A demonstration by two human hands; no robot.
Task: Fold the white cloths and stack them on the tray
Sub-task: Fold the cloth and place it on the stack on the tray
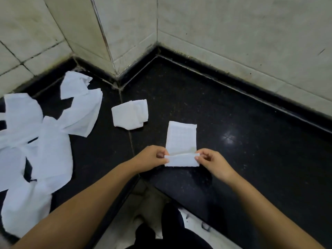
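1. Surface (233,108): black, polished and speckled, set into a corner of pale tiled walls (233,33); a seam runs across it from the wall corner toward the near edge.
2. Narrow white cloth (180,139): lies flat on the surface right of the seam, long side running away from the person; its near end is turned up and over into a short flap.
3. Left hand (152,158): fingers closed in a pinch on the left corner of that flap.
4. Right hand (212,161): fingers closed in a pinch on the right corner of the same flap; both hands are level with each other, the flap stretched between them.
5. Folded cloth (130,114): a compact white bundle, resting on the surface beyond the left hand, on the seam, apart from the narrow cloth.
6. Loose cloths (45,141): a heap of unfolded, overlapping white pieces spread over the left part of the surface, well apart from the hands.
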